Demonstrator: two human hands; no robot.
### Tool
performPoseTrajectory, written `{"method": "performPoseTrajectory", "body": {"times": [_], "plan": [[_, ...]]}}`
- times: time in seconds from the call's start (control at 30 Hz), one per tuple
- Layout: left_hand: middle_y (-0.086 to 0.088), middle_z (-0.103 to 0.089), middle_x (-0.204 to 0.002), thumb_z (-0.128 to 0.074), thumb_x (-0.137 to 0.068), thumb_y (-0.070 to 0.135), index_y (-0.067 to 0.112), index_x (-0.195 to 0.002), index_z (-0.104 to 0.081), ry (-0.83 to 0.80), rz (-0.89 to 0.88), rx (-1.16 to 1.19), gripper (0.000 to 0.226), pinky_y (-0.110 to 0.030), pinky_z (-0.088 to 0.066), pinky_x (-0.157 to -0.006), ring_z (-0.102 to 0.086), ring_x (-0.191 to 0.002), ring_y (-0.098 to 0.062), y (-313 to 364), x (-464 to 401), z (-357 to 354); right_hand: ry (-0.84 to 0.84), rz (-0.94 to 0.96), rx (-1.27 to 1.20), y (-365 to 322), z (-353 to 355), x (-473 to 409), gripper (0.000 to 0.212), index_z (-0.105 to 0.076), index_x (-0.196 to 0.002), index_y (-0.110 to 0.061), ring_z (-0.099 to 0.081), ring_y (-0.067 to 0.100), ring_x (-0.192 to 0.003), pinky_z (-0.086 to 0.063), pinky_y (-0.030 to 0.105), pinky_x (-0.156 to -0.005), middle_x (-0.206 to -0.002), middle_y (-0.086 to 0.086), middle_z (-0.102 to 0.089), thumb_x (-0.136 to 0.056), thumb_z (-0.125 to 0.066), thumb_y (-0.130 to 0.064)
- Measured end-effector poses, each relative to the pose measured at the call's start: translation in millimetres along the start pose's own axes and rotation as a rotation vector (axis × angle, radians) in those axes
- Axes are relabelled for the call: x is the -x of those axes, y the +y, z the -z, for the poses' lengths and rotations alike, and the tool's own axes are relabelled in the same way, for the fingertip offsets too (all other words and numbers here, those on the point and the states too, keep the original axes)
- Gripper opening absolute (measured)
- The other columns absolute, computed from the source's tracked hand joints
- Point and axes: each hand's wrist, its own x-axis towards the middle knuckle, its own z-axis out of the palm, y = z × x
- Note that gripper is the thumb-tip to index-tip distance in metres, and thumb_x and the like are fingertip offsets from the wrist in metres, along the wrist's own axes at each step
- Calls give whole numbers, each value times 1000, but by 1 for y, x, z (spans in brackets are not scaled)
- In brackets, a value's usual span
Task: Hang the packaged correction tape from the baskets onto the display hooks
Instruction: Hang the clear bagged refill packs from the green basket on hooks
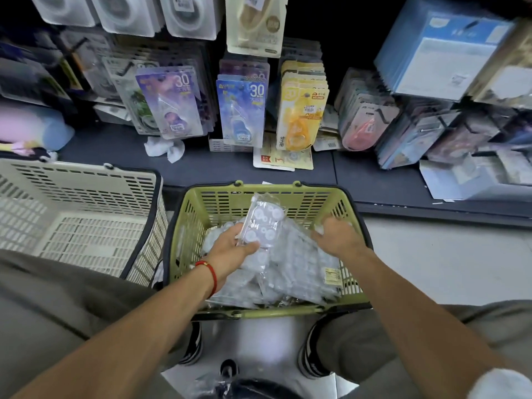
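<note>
1. Left hand (230, 249) held 1 pack (263, 223) upright above the green basket (184, 226), fingers curled round its lower edge.
2. Right hand (336, 237) reached into the loose packs (293, 272) at the basket's right side; its grip could not be told.
3. Progress judged partial: the green basket was well filled, the beige basket (86, 197) showed only bare mesh, and hooks (241, 110) already carried stock.
4. Room: shelf (201, 165) lay just beyond the far rim; hung rows were crowded, so a free hook front looked scarce.
</note>
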Motion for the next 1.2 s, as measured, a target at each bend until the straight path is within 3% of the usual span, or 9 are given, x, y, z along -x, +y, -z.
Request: {"method": "performPoseTrajectory", "body": {"times": [0.17,0.27,0.37,0.47,0.6,0.77,0.9,1.07,1.2], "plan": [[4,-60,-142,-62,-104,9,34,-150,-50,-39,170,238,53,-52,-64,-84,-58,-130,-25,-3,-2,9,-239,-53,283,28,-46,19,79,-18,-162,-6,-56,41,-132,-49,43,-106,-145,24,-54,-102,-63,-33],[23,-47,-136,-55,-107,11,44,-137,-51,-125,207,370,44,-65,-62,-79,-42,-130,-22,-1,-2,8,-82,-71,47,38,-33,17,52,-42,-149,-6,-61,39,-124,-51,36,-95,-137,21,-61,-100,-59,-14],[20,-32,-160,-52,-107,11,38,-149,-45,-104,200,396,50,-64,-62,-81,-34,-145,-31,3,-6,7,47,-91,-337,38,0,19,41,-61,-138,-12,-68,30,-107,-45,24,-75,-118,11,-72,-98,-65,-10],[10,-32,-164,-52,-107,12,33,-150,-45,-45,148,357,48,-57,-64,-82,-37,-145,-32,12,-11,8,-94,14,-717,23,28,29,34,-70,-127,-18,-74,15,-93,-51,21,-67,-100,0,-79,-94,-78,-13],[9,-28,-168,-56,-106,38,35,-159,-37,45,123,283,57,-52,-65,-84,-43,-139,-23,29,-12,15,-122,181,-603,6,51,34,15,-80,-107,-23,-70,16,-81,-55,28,-70,-93,2,-81,-93,-80,-21],[-2,-43,-163,-52,-93,75,31,-154,-48,5,191,330,75,-61,-62,-89,-47,-145,-34,31,-10,18,-90,355,-514,-7,54,37,14,-82,-98,-26,-66,-4,-84,-52,12,-83,-93,-6,-77,-96,-76,-14],[4,-80,-112,-48,-98,71,34,-130,-68,-59,201,330,53,-65,-61,-86,-76,-109,-29,32,-5,22,-85,407,-508,-6,55,37,17,-79,-96,-24,-64,-3,-86,-52,15,-83,-98,-6,-75,-99,-71,-10],[-15,-71,-111,-36,-103,46,19,-112,-76,-137,119,471,49,-60,-58,-86,-71,-97,-34,36,-3,13,-90,172,-1088,-25,32,45,12,-68,-112,-16,-68,13,-78,-62,34,-72,-101,5,-72,-108,-57,-15],[-24,-68,-125,-51,-105,45,12,-128,-72,-212,132,485,45,-69,-54,-95,-67,-118,-46,39,1,-3,-150,64,-1141,-60,-9,59,22,-63,-118,-7,-70,21,-77,-62,35,-62,-110,12,-71,-112,-49,-22]]}}
